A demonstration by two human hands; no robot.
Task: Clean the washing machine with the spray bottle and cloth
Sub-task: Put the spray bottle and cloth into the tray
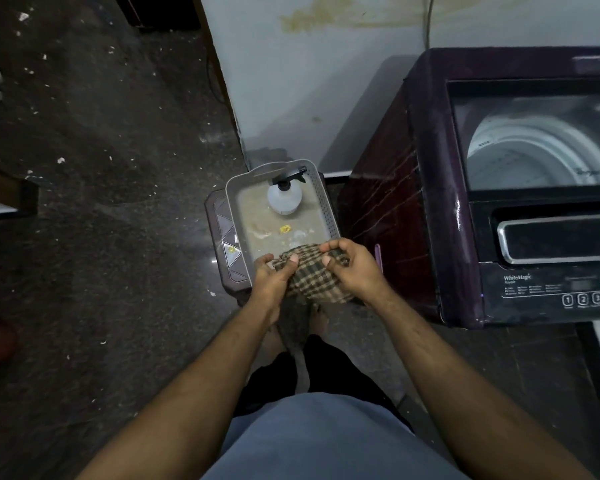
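A brown checked cloth (314, 278) is bunched between both my hands, just above the near edge of a grey tray (238, 188). My left hand (274, 280) grips the cloth's left side, thumb on top. My right hand (349, 268) pinches its right side. A clear spray bottle (284, 199) with a black trigger head stands upright at the tray's far end, apart from my hands. The dark maroon top-load washing machine (440, 188) stands to the right, with its white drum visible through the glass lid.
The tray rests on a low maroon stool (222, 233) beside the machine. A stained white wall (309, 81) is behind. The dark speckled floor (101, 168) spreads to the left, with a piece of furniture at the left edge. My feet are below the cloth.
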